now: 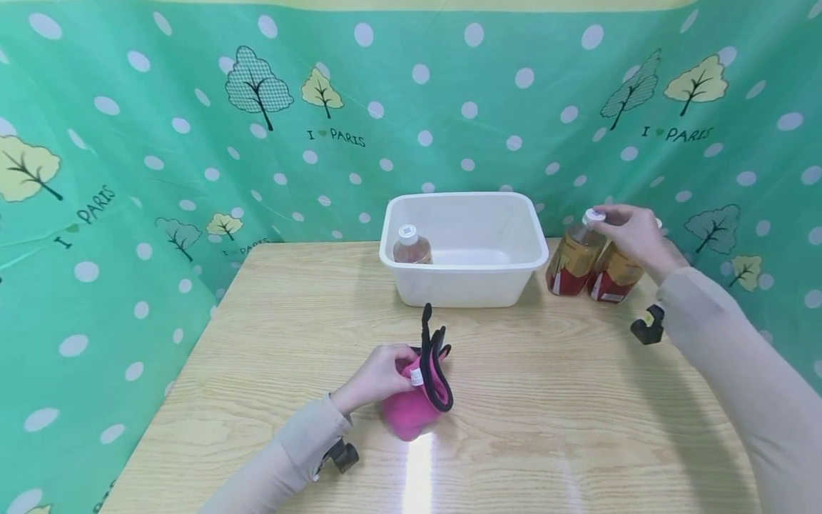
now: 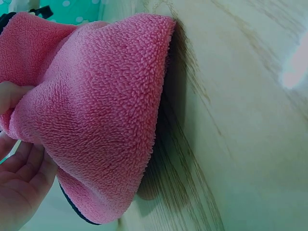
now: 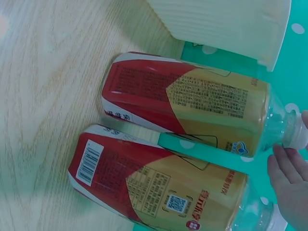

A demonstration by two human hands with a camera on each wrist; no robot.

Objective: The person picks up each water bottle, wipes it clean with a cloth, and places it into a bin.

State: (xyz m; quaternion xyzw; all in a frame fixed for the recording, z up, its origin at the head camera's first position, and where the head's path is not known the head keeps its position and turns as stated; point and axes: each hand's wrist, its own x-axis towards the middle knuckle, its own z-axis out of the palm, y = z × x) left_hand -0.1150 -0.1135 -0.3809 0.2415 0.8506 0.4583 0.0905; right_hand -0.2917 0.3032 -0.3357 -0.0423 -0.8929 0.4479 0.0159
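My left hand [image 1: 377, 376] pinches a pink towel [image 1: 409, 415] with black edging and a small white tag, above the table's middle. Its fluffy pile fills much of the left wrist view, where thumb and fingers hold a fold. Over at the right, my right hand [image 1: 632, 227] holds the white cap of a drink bottle [image 1: 574, 263] with a gold and red label. Close beside it stands a second, similar bottle [image 3: 161, 187], its cap partly covered by the hand in the head view. Both bottles are upright on the table.
A white plastic bin [image 1: 459, 287] stands at the back, left of the two bottles. Inside its left end is another white-capped bottle [image 1: 412, 248]. Behind the wooden table [image 1: 289, 314] hangs a green dotted curtain [image 1: 398, 93], which also runs along the left side.
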